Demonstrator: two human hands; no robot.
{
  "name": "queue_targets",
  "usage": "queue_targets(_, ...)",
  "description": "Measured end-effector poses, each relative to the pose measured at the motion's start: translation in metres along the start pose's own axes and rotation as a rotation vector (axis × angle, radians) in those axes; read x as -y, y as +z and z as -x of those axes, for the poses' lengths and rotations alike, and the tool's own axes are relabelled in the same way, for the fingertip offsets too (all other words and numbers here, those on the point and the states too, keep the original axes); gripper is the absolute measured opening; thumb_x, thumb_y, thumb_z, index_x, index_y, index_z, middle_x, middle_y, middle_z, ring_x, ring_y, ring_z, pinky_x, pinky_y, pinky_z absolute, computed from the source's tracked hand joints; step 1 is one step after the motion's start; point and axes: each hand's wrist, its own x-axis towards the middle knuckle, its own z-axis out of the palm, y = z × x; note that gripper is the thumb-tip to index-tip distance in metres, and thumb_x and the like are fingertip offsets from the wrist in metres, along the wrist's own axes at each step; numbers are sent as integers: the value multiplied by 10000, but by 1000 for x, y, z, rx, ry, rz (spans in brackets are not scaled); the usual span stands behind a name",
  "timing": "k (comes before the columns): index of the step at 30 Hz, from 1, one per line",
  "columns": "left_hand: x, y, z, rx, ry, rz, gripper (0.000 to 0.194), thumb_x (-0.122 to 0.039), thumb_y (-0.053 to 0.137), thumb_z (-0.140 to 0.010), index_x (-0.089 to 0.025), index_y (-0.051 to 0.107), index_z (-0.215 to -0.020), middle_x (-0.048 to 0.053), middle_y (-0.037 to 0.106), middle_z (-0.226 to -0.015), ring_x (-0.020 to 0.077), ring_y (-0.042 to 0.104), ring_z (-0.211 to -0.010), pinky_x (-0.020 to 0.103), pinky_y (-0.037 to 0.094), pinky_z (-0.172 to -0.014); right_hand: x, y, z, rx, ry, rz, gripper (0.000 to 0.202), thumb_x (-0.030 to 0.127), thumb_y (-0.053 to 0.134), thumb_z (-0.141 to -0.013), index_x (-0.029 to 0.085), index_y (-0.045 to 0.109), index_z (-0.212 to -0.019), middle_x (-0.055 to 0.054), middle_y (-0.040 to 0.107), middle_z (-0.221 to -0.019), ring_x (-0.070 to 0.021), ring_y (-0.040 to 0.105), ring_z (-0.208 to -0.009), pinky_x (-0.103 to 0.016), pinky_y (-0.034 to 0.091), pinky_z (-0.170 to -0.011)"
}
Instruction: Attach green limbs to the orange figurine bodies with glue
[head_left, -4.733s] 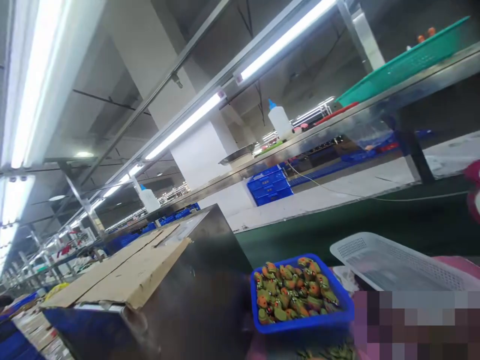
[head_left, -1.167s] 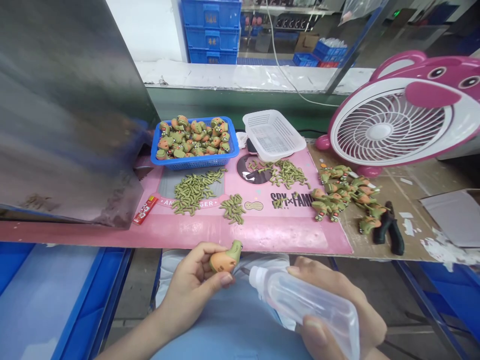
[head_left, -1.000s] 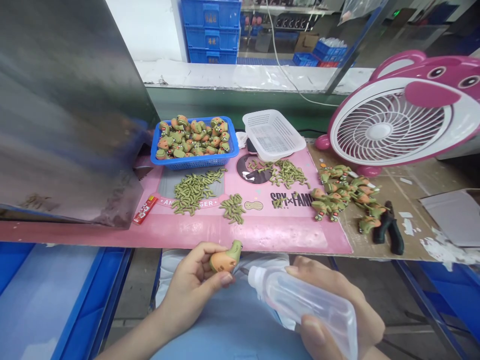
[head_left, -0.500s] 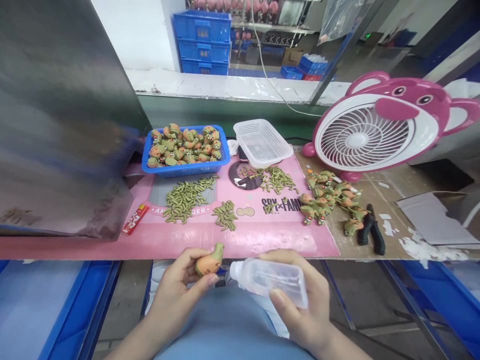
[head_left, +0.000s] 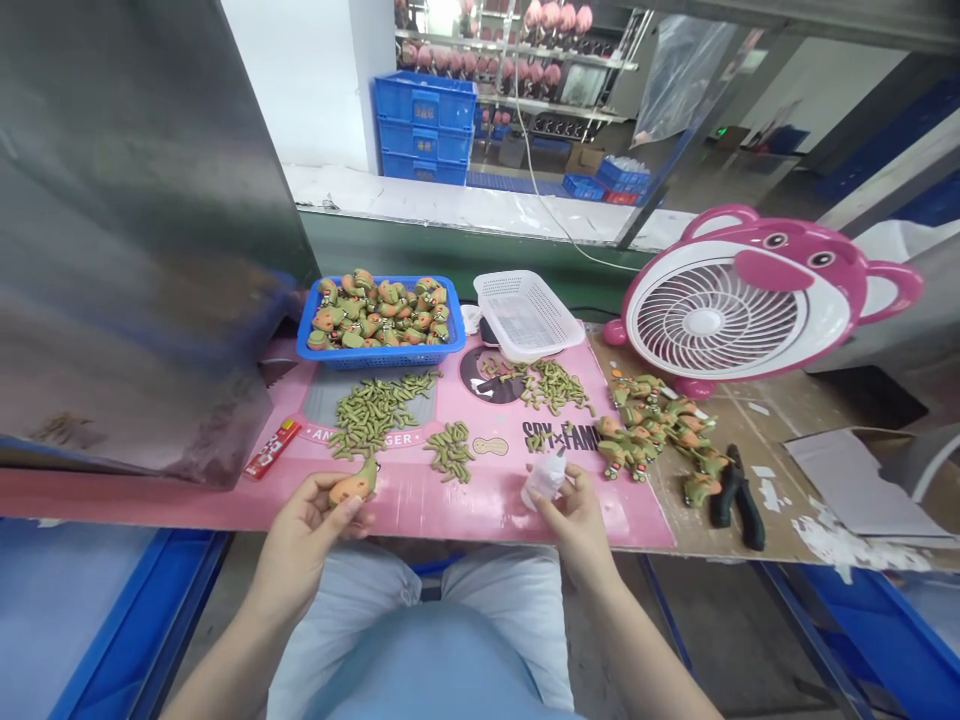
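Just beyond the held bottle [head_left: 544, 478], black "SPY×FAM" lettering [head_left: 561, 435] on pink mat [head_left: 465, 508].

A tall metal cabinet [head_left: 142, 250] with a dull, smudged side stands at the left end of the table [head_left: 787, 420]. Behind the table runs a green panel [head_left: 420, 248] topped by a white ledge [head_left: 442, 207] with worn edges. A white pillar [head_left: 300, 90] rises beyond the ledge, with stacked blue crates [head_left: 424, 130] beside it. Farther back stands a metal rack [head_left: 495, 47], its upper part brightly lit. A slanting metal post [head_left: 675, 140] crosses the open space on the right, near a hanging clear plastic sheet [head_left: 679, 80]. A small green light [head_left: 721, 131] glows in the dimmer area behind. Grey floor [head_left: 232, 580] shows below the table.
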Motion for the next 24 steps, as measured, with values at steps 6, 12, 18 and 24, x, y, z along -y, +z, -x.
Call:
queue_targets(6, 2, 4, 9, -17, 4, 38, 323, -321, 769, -552, -162, 577, -757, -35, 644, -639, 127, 619, -500, 219, 517, -458, -18, -1, -10, -184, -113, 220, 435, 371, 615, -678, 179, 393, -1000, -129, 526, -1035, -255, 529, -984, -469, 402, -871)
queue_targets(12, 0, 7, 20, -78, 12, 23, 263, -282, 743, -586, -161, 594, -766, -33, 653, -603, 117, 610, -500, 203, 509, -463, -17, 17, 24, -111, -278, 451, 252, 260, 494, -783, 180, 429, -1013, -99, 522, -930, -221, 544, -840, -406, 453, -761)
queue_targets(18, -3, 19, 29, -37, 0, 37, 234, -248, 718, -597, -174, 579, -769, -48, 648, -564, 115, 597, -488, 205, 490, -466, 7, 58, 0, 213, -252, 680, 154, 113, 446, -756, 159, 533, -874, -102, 595, -869, -213, 590, -784, -328, 471, -697)
queue_targets(24, -3, 20, 38, 5, -8, 2, 221, -236, 686, -620, -176, 565, -796, -39, 643, -518, 135, 594, -479, 235, 472, -479, 31, 74, -25, 327, -120, 874, 177, 28, 468, -677, 139, 535, -797, -109, 606, -802, -247, 598, -735, -306, 425, -610)
